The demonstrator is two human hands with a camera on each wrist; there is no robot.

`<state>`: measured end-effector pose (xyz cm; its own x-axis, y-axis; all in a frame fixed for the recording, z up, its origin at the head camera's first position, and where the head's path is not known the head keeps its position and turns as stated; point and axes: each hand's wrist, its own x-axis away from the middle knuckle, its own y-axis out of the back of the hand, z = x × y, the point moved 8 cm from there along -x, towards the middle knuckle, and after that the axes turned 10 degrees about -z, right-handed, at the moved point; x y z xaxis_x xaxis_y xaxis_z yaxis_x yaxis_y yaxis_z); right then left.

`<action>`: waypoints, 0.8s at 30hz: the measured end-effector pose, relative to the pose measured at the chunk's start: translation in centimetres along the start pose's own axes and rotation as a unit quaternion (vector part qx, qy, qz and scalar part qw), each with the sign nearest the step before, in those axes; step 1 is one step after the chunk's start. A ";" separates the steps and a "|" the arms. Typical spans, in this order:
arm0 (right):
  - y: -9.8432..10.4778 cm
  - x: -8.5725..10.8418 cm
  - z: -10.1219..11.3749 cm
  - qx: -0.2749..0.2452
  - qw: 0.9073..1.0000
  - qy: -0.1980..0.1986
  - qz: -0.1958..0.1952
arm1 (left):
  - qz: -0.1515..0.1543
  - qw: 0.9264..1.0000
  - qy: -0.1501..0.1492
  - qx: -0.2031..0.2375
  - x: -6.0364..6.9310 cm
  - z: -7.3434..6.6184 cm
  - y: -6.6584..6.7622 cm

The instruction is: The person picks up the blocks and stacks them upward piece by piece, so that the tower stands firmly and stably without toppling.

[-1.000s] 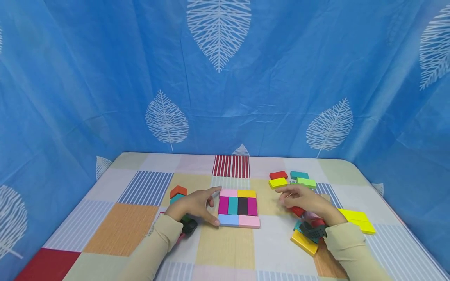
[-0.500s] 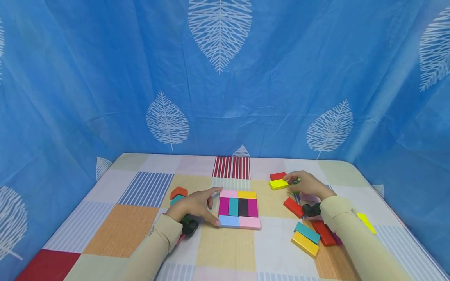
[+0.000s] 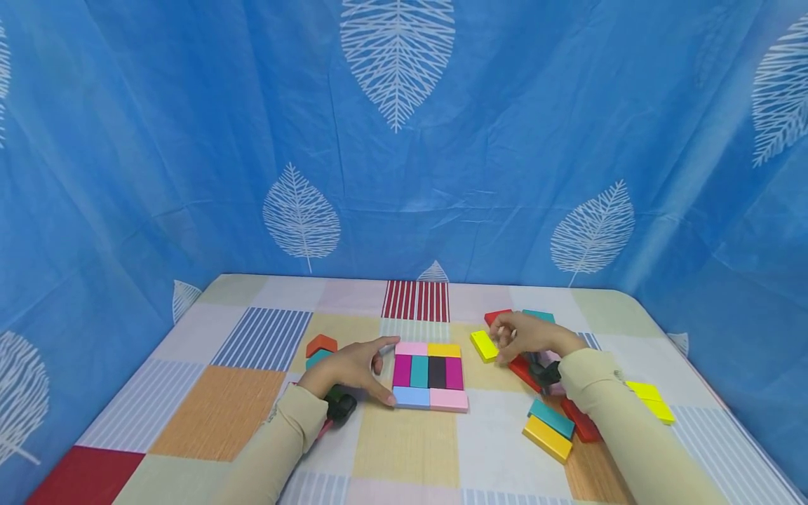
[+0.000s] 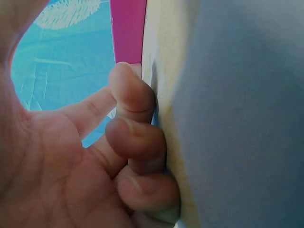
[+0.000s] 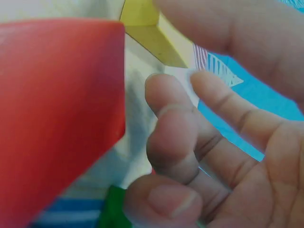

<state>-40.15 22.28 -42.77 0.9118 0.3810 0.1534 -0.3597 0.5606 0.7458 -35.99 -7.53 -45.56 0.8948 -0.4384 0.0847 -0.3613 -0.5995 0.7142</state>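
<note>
Several flat blocks form a neat square on the table: magenta block [image 3: 402,371], teal block [image 3: 419,371] and black block [image 3: 436,372] stand in the middle row. My left hand [image 3: 348,366] spans its left side, thumb at the light blue block [image 3: 412,398] and index finger at the pink block [image 3: 412,348]. In the left wrist view the other fingers curl against the tablecloth. My right hand [image 3: 530,334] pinches the yellow block [image 3: 482,346] by its ends between thumb and index finger. Right under this hand lies a red block [image 3: 524,373], large in the right wrist view.
Teal [image 3: 552,419] and golden blocks [image 3: 548,440] lie at front right, beside another red block [image 3: 582,423]. Yellow blocks [image 3: 653,403] lie farther right. Behind my right hand are red [image 3: 496,315] and teal blocks [image 3: 539,315]. An orange block [image 3: 321,344] sits left.
My right hand has reached back to the yellow block, then shifted left and nearer with it. The block has turned and come away from the red one behind. My left hand has stayed put.
</note>
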 end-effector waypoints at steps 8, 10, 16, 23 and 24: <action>-1.0 -0.8 -0.5 -0.014 1.000 -0.016 0.004 | 0.000 1.000 0.007 0.003 -0.1 0.2 -0.2; -0.9 -0.8 -0.3 -0.002 1.000 -0.006 -0.003 | 0.001 1.000 0.007 0.005 -0.1 0.2 -0.2; -0.7 -0.6 1.7 0.015 0.996 0.063 -0.055 | -0.001 1.000 0.003 0.007 -0.1 0.2 -0.2; -1.8 0.3 4.4 0.011 0.989 0.077 -0.129 | -0.003 1.000 0.000 0.007 0.1 0.2 0.0; -2.1 0.4 4.7 0.006 0.988 0.076 -0.135 | -0.004 1.000 0.001 0.006 0.1 0.2 0.0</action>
<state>-38.06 17.77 -41.21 0.9336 0.3255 -0.1501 -0.1045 0.6478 0.7546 -35.98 -7.70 -45.67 0.8981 -0.4323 0.0809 -0.3577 -0.6108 0.7063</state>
